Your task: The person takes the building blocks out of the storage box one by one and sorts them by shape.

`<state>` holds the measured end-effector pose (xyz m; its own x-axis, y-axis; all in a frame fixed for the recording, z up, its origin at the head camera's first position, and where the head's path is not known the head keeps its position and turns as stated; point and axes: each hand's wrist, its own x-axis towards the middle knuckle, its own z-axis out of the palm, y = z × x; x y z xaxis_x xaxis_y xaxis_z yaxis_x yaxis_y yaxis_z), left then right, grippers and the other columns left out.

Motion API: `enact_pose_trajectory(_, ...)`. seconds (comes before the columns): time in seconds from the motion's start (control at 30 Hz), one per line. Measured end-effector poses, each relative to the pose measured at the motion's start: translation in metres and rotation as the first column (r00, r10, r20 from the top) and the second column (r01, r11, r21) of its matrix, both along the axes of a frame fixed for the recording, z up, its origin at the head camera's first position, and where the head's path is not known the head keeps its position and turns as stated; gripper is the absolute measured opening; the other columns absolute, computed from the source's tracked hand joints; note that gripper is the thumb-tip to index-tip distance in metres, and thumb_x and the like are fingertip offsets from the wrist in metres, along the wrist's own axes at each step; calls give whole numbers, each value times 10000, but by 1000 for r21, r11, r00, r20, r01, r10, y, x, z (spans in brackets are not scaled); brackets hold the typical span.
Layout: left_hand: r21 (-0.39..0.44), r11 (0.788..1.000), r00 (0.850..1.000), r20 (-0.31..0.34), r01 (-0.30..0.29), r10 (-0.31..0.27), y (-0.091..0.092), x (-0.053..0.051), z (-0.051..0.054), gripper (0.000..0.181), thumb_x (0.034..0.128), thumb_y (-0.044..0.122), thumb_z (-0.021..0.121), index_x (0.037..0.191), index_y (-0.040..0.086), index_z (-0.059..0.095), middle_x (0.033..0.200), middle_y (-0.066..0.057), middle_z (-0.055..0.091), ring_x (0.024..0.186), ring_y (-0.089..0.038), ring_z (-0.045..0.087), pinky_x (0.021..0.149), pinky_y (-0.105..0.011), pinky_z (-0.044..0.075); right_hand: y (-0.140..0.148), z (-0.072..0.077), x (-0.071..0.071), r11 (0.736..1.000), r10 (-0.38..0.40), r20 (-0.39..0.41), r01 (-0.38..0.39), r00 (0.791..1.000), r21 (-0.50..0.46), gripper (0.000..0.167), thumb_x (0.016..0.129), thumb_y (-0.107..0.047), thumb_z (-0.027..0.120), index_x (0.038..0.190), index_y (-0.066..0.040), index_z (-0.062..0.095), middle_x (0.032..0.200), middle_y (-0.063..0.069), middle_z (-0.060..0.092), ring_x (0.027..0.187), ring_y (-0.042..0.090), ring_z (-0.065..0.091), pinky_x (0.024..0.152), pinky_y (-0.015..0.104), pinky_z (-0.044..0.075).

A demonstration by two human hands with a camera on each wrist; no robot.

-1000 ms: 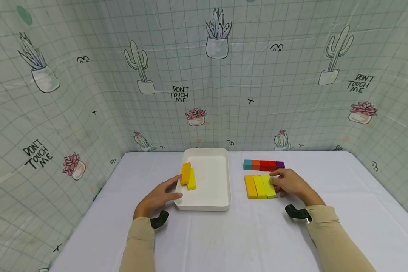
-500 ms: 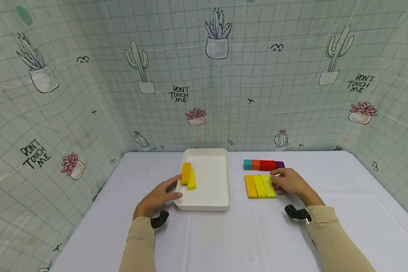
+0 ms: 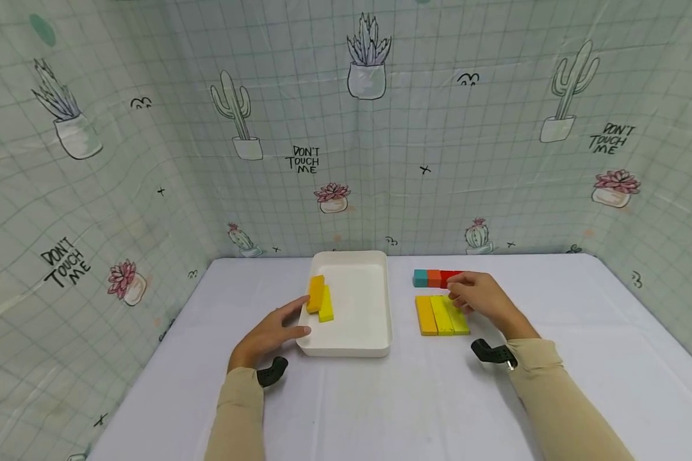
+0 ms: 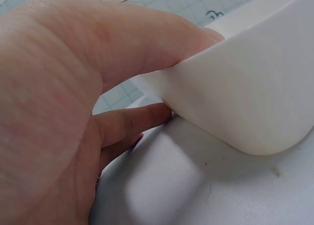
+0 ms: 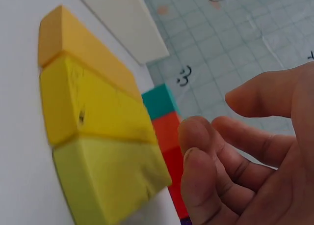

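Observation:
My left hand [image 3: 268, 336] holds the left side of a white tray [image 3: 357, 349]; in the left wrist view its thumb hooks over the rim while other fingers meet the outer wall low down. Two blocks lie in the tray, an orange-yellow block [image 3: 316, 293] partly over a yellow block [image 3: 325, 306]. My right hand [image 3: 478, 296], fingers loosely bent and holding nothing, hovers over three flat blocks side by side: amber [image 3: 426, 316], yellow [image 5: 98, 99] and lime [image 5: 110, 181]. Close behind its fingertips stands a red block [image 3: 448, 278], partly hidden.
Left of the red, in the same row, are a teal block [image 3: 420, 278] and an orange block [image 3: 434, 278]. A purple block [image 5: 186, 221] barely shows at the right wrist view's bottom edge. Patterned cloth [image 3: 403, 160] walls the white table's [image 3: 357, 410] back and sides.
My right hand has shifted left and slightly away from me, from the lime block's right edge to above it, covering the purple end of the row. My left hand and the tray stay put.

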<state>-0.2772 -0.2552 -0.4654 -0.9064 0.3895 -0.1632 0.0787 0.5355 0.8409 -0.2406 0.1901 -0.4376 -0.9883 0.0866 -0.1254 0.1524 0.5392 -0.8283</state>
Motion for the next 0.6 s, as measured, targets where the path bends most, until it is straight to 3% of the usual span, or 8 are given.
enact_pose_trajectory(0.4, -24, 1000, 1000, 1, 9, -9, -2, -3, 4, 766, 887, 407, 728, 1562, 310, 379, 1646, -63, 248, 1512, -342, 168, 1171, -644, 137, -42, 17, -15, 977, 84, -57, -93, 995, -192, 437, 1029, -314, 563, 1307, 21, 598, 1146, 234, 662, 986, 285, 658, 829, 334, 569)
enact_pose_trajectory(0.6, -9, 1000, 1000, 16, 19, -19, -1, -2, 2, 772, 886, 392, 729, 1566, 299, 374, 1648, -72, 240, 1514, -346, 157, 1173, -642, 129, -65, 17, -25, 967, 104, -26, -107, 994, -230, 417, 1023, -291, 569, 1316, 3, 604, 1154, 212, 669, 999, 299, 660, 863, 357, 570)
